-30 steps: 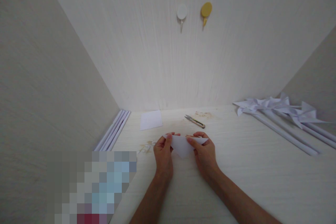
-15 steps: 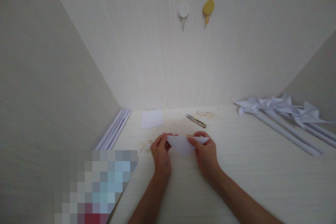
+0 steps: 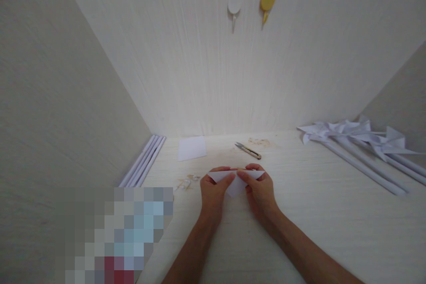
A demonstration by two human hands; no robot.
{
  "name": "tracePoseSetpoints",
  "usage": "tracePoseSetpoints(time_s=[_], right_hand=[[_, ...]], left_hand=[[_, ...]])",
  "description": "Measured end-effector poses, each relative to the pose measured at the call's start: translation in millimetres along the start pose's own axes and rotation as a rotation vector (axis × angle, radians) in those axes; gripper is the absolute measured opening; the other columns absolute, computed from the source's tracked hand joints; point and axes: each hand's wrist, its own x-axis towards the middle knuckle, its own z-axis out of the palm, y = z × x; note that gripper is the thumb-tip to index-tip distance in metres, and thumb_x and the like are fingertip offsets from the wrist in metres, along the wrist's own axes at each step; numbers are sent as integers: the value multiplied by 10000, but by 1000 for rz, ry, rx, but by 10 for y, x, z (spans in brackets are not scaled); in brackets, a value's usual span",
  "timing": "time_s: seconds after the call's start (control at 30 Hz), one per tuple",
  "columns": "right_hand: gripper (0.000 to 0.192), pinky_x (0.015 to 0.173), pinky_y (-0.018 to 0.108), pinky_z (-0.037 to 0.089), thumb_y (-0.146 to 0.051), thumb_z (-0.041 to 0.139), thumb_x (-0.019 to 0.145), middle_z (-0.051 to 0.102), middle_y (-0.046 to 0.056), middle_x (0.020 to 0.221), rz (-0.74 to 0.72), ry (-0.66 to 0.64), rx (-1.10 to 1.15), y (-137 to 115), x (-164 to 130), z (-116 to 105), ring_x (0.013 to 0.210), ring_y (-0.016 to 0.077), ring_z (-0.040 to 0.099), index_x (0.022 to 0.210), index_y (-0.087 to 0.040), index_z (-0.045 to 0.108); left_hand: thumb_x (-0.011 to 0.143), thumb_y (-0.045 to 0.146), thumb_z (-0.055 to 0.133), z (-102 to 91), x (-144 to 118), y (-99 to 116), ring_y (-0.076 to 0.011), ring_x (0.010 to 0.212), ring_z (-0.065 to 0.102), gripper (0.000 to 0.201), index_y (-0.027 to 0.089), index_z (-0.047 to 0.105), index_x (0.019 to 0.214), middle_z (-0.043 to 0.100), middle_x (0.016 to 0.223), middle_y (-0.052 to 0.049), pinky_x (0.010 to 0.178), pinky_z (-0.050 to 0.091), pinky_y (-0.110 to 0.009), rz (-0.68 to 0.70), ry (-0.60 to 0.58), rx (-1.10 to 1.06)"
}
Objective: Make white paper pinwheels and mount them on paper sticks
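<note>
Pale walls (image 3: 213, 75) stand around a white worktop (image 3: 333, 222), with a white hook (image 3: 234, 4) and a yellow hook (image 3: 267, 1) on the back one. Near the front, the left hand (image 3: 213, 193) and right hand (image 3: 262, 193) both pinch the folded paper (image 3: 234, 187), one at each side, thumbs close together. Snips (image 3: 248, 151) lie just past it. White tubes (image 3: 143, 162) and a flat sheet (image 3: 192, 148) are on the left, and pinwheels (image 3: 346, 132) on the right.
</note>
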Motion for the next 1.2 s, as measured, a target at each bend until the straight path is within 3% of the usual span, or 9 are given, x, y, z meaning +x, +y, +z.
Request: tracePoseSetpoints(time_s=[0.23,0.43,0.83,1.07,1.2], right_hand=[[341,590,258,453,-165,735,491,676,-26,593,-2,-92,-71,13,-22,-5,565,142,613,699,-201,468],[284,552,232,444,-188,731,508,663,-35,583,-4,-107,-102,16,-30,-30,560,131,604,676,-196,502],[230,532,266,448,-309,725,513,646,-3,577,-7,-80,-10,43,7,15,556,145,590,643,-174,591],[280,581,285,472,-396,701,532,666,49,641,13,-59,49,29,-1,18,686,181,613,653,-156,625],[247,588,290,477,-362,701,543,665,49,630,-4,-4,30,24,21,-2,661,175,610,657,-154,634]], left_hand=[[412,163,752,-8,-10,2,-127,523,576,243,139,596,596,642,552,2,555,439,-247,43,70,17],[465,233,740,0,-5,2,-114,497,564,227,129,611,620,644,552,-7,526,436,-237,1,67,-72],[490,290,735,15,15,12,-159,536,605,266,118,622,659,651,559,-28,569,472,-290,15,106,-118],[484,294,740,-3,42,-12,-145,524,593,287,107,622,666,664,590,-43,539,465,-272,30,149,-112],[485,284,740,1,35,-3,-138,540,592,283,105,635,676,673,618,-52,548,463,-263,21,163,-99]])
